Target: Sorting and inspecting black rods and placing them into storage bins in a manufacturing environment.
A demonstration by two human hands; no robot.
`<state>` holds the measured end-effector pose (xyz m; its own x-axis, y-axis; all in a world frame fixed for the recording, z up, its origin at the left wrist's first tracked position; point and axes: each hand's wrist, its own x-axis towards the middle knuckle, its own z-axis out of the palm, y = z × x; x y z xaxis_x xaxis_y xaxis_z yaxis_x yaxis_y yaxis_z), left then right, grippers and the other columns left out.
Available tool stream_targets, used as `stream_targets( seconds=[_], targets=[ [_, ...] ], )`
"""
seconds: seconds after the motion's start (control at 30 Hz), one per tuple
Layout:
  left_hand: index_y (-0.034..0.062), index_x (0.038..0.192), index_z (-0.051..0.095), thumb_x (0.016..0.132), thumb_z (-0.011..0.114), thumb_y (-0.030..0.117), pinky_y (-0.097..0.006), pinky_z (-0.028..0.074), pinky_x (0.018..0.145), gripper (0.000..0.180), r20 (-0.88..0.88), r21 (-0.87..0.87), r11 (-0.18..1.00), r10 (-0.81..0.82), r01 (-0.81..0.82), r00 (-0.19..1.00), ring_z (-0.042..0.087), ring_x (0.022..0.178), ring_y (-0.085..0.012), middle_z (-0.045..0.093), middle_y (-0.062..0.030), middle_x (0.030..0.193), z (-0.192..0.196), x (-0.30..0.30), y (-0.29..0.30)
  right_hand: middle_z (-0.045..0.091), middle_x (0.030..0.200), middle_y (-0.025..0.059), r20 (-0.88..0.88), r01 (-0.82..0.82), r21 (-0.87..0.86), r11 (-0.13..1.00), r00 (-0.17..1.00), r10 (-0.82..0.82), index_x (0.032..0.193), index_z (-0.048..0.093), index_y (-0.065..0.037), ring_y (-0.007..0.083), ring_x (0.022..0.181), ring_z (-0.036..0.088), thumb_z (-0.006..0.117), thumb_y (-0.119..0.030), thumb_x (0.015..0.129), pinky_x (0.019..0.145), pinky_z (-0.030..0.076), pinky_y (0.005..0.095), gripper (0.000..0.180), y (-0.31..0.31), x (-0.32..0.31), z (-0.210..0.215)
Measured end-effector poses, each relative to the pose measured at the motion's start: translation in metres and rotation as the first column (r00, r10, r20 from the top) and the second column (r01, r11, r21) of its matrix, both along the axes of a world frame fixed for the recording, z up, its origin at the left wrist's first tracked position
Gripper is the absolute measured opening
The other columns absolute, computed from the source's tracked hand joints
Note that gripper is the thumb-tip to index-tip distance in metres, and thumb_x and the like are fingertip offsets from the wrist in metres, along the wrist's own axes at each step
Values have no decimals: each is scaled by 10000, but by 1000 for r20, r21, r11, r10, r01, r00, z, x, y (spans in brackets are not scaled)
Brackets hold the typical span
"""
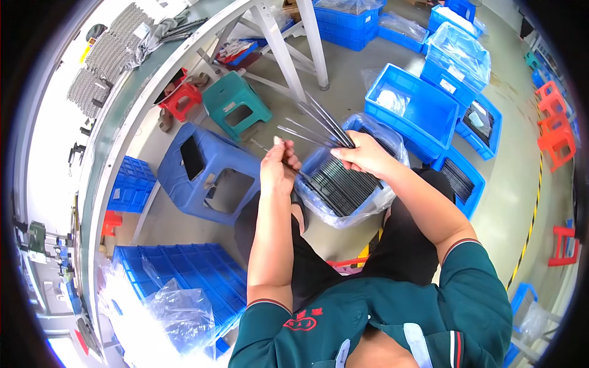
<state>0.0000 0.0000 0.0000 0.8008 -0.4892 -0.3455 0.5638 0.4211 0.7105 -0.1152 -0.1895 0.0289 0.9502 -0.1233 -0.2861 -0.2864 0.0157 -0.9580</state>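
My right hand (366,153) is closed around a fanned bundle of thin black rods (331,122), whose slim pale tips spread up and to the left. In my left hand (280,164) one more thin dark rod (305,178) is pinched, with one end poking out beyond the thumb. Both hands are over a blue bin (310,164) lined with clear plastic, between my knees. Many black rods (346,187) lie side by side inside it. The exact kind of rod is too small to tell.
A blue stool (230,161) with a black phone (192,157) stands left, below a long workbench (113,132). A green stool (236,101) is beyond it. Blue bins (417,104) stand at the right, one holding more black rods (459,180). Blue crates (184,264) are stacked lower left.
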Motion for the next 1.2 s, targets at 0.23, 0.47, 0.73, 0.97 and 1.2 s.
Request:
stream_targets(
  seconds=[0.23, 0.47, 0.73, 0.97, 1.2],
  targets=[
    [42, 876, 578, 897, 552, 371, -263, 327, 552, 331, -20, -241, 957, 160, -160, 987, 366, 570, -114, 434, 2, 660, 5, -1, -8, 505, 588, 9, -74, -36, 33, 999, 996, 38, 875, 499, -46, 47, 445, 427, 624, -192, 851, 368, 305, 186, 194, 13, -9, 3],
    [54, 857, 582, 901, 560, 338, -248, 312, 492, 288, 62, -207, 971, 138, -122, 989, 370, 532, -103, 429, 9, 621, 4, -15, -25, 504, 588, 20, -60, -36, 126, 991, 997, 44, 831, 475, -55, 57, 433, 422, 619, -193, 852, 360, 307, 202, 200, 13, -9, -4],
    [72, 817, 561, 903, 559, 345, -226, 293, 471, 287, 158, -254, 960, 165, -122, 973, 354, 495, -79, 409, 21, 611, 17, -18, -32, 447, 570, 19, -196, -51, 620, 783, 956, 217, 755, 429, -77, 62, 403, 342, 605, -234, 872, 359, 261, 220, 263, 9, -8, -3],
    [84, 714, 525, 903, 560, 341, -215, 210, 400, 321, 277, -89, 945, 327, -315, 903, 258, 416, -46, 355, 45, 553, 18, -21, -39, 450, 572, 15, -161, -14, 544, 839, 980, 121, 752, 433, -83, 63, 403, 355, 603, -235, 875, 359, 267, 220, 259, 20, -13, 0],
    [77, 697, 524, 910, 550, 320, -211, 165, 380, 324, 314, -15, 937, 336, -349, 888, 222, 401, -32, 342, 60, 534, 19, -21, -39, 456, 576, 14, -126, 10, 408, 913, 991, 46, 781, 451, -87, 62, 403, 363, 606, -219, 870, 361, 275, 214, 223, 21, -16, 4]
  ],
)
